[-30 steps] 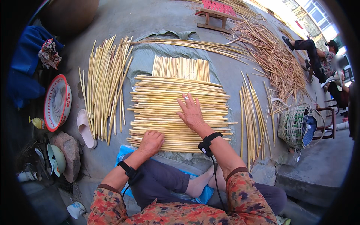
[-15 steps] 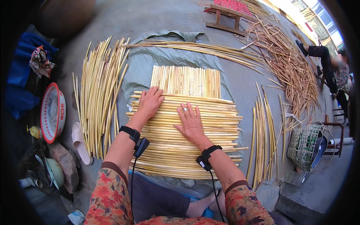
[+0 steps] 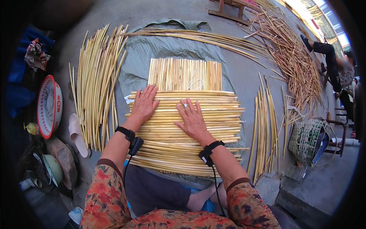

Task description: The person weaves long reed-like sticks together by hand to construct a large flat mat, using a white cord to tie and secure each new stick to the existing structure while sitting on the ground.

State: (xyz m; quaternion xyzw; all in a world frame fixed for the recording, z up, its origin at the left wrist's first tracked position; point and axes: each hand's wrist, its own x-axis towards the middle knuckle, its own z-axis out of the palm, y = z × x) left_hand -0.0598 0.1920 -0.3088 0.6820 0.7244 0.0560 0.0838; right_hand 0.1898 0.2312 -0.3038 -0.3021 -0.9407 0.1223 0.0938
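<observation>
In front of me lies a layer of long pale-yellow stalks (image 3: 171, 132), running left to right. My left hand (image 3: 144, 104) rests flat on their far left part, fingers stretched toward the far edge. On the middle of the layer, my right hand (image 3: 192, 121) is pressed palm down with its fingers spread and a ring on one finger. Neither hand grips anything. Beyond the long stalks, a panel of short upright stalks (image 3: 183, 73) lies side by side. A loop of white string (image 3: 196, 83) rests on it.
A grey-green sheet (image 3: 135, 65) lies underneath. Loose stalks form a bundle at left (image 3: 97, 87), a row at right (image 3: 263, 129) and a strip beyond (image 3: 202, 40). At left are a red-rimmed basin (image 3: 49, 107) and slipper (image 3: 78, 135); at right, a woven basket (image 3: 305, 139) and a seated person (image 3: 335, 65).
The view has shifted, so the scene sits higher in the picture. Both hands have slid slightly nearer to me over the long stalks, staying flat on them.
</observation>
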